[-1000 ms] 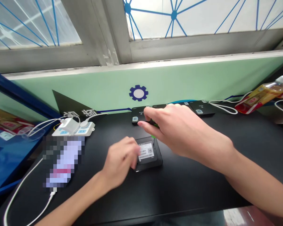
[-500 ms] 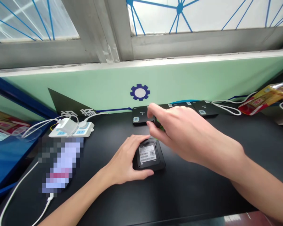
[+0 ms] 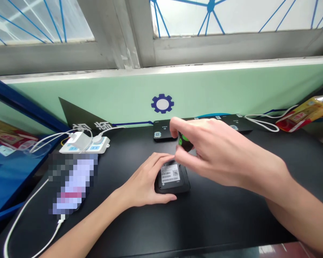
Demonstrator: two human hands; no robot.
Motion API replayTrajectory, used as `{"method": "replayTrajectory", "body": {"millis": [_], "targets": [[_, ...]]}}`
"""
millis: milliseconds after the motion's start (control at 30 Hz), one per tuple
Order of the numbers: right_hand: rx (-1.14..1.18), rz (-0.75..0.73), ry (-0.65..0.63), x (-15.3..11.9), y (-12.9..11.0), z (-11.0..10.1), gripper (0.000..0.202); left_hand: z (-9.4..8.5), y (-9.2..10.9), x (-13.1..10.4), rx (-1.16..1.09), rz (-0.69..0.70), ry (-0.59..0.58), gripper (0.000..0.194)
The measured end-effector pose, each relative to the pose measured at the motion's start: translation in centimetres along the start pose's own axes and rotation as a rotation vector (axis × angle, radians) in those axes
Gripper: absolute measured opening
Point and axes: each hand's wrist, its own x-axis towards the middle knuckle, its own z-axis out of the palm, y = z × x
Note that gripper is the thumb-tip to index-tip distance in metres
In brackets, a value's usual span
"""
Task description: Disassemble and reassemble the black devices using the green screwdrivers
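A small black rectangular device (image 3: 170, 186) lies on the black table with its white printed label (image 3: 170, 173) facing up. My left hand (image 3: 148, 179) grips it from the left, fingers along the far edge and thumb along the near edge. Above the device's far right corner, my right hand (image 3: 207, 147) holds a screwdriver by its black and green handle (image 3: 185, 142), upright between thumb and fingers. The hand hides the lower end of the tool, so I cannot tell whether its tip touches the device.
Along the green wall lie several flat black boxes (image 3: 164, 130). A white power strip (image 3: 82, 144) with plugs stands at the left, beside a blurred-out phone (image 3: 74, 186) on a white cable (image 3: 13, 229). At the right are another white cable (image 3: 263, 125) and a red-yellow package (image 3: 298, 116).
My right thumb has shifted lower and the fingers have turned round the handle, showing more of it. My left hand and the device keep their place. The whole view has shifted slightly.
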Motion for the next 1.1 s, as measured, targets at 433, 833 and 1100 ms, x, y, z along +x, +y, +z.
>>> {"method": "replayTrajectory", "body": {"millis": [433,833,1100], "targets": [[-0.082,0.024,0.051,0.27,0.14,0.36,0.038,0.02,0.16,0.03,0.003,-0.016,-0.013,0.104],[-0.051,-0.003,0.040,-0.04,0.15,0.39,0.026,-0.03,0.28,0.14,0.015,0.003,-0.026,0.104],[-0.088,0.005,0.055,-0.23,0.17,0.48,0.033,-0.12,0.32,0.04,0.010,0.005,-0.031,0.104]]}}
